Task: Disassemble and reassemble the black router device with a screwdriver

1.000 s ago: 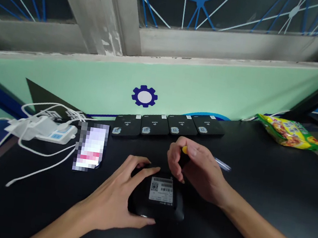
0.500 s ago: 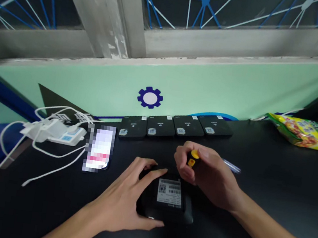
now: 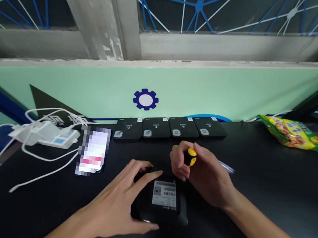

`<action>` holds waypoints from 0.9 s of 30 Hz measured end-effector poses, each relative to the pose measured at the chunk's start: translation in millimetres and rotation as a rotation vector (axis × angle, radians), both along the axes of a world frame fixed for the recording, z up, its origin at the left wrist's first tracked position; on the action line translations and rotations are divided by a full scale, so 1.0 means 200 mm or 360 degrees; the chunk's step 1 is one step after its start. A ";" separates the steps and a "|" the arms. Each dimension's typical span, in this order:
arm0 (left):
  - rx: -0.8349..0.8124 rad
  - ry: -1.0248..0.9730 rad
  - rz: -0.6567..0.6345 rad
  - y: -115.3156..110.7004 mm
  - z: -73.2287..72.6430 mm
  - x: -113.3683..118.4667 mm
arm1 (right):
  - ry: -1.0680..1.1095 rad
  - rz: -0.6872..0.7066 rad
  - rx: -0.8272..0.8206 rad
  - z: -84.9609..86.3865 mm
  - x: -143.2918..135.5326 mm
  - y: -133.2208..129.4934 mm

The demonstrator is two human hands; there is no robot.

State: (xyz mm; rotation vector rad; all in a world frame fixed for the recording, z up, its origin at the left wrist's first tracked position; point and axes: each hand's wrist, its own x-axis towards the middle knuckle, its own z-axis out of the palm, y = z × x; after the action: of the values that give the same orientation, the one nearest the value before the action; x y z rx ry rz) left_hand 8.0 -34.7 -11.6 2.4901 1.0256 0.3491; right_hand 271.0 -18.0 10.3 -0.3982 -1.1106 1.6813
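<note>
A small black box point(image 3: 161, 206) with a white barcode label on top lies on the black table point(image 3: 269, 197). My left hand point(image 3: 123, 204) clasps its left side, thumb along the near edge and fingers over the far corner. My right hand point(image 3: 204, 172) is closed around a screwdriver point(image 3: 191, 157) with a yellow and black handle, held upright over the box's far right corner. The tip is hidden behind my fingers.
A row of several flat black devices point(image 3: 169, 127) lies along the green wall. A phone point(image 3: 93, 151) and a white power strip with cables point(image 3: 47, 135) lie at the left. A pen point(image 3: 226, 167) rests behind my right hand. A yellow snack bag point(image 3: 291, 133) is far right.
My right hand has turned on the screwdriver, so more of the yellow handle shows now. The left hand stays on the box. The view shifted slightly.
</note>
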 end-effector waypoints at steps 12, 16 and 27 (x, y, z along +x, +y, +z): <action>-0.0077 0.0010 0.0019 0.00 0.00 0.00 | 0.0036 0.0091 -0.0022 -0.01 0.01 -0.01; -0.0107 0.0007 0.0022 -0.01 0.01 0.00 | -0.0022 0.0064 -0.0045 0.01 0.02 -0.01; -0.0059 -0.0007 0.0018 -0.01 0.01 0.00 | 0.0014 0.0143 0.0012 -0.03 0.02 0.00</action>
State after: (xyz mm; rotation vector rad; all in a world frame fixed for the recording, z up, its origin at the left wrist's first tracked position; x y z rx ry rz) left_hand 8.5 -36.9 -10.0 2.4507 1.0354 0.3356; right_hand 274.5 -17.5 4.8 -0.3404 -1.1425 1.7552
